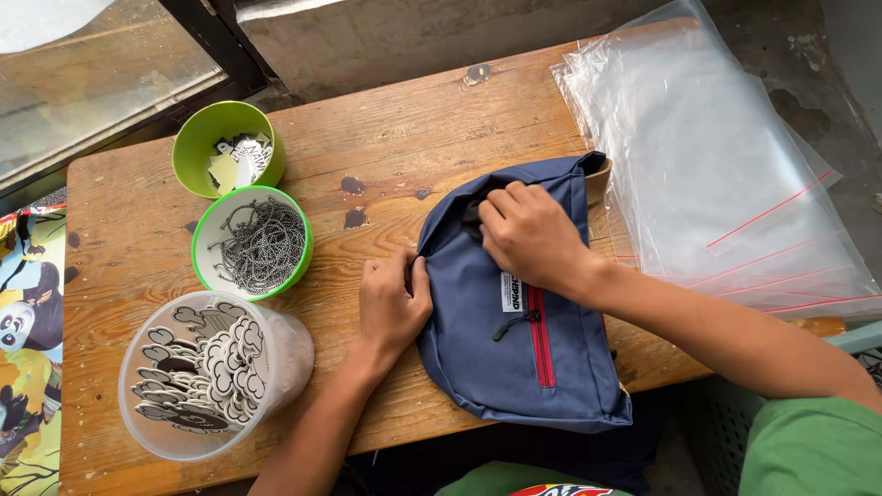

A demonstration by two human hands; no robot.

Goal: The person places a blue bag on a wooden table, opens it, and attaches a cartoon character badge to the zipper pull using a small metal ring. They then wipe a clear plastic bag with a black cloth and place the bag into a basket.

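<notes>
Clearly the navy waist bag [519,349] lies flat at the desk's [138,211] near edge, red zip up. The right hand [533,234] has its fingers curled, pinching fabric at the dark top opening — best kept gathered, not stretched. The left hand [393,303] pinches the bag's left seam; firm pressure there steadies it. Beside it stand a tub of cloud-shaped charms [207,372] and a green bowl of ball chains [253,241].

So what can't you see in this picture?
Head view only:
- Right hand: fingertips tucked into the blue bag, so whatever they touch is hidden.
- Bag's inside: covered by its own fabric.
- Left hand: fingertips curl over the bag's edge, grip unclear.
- Small green bowl: pieces inside too small to tell.
- Clear plastic bags: cut off by the right edge.
</notes>
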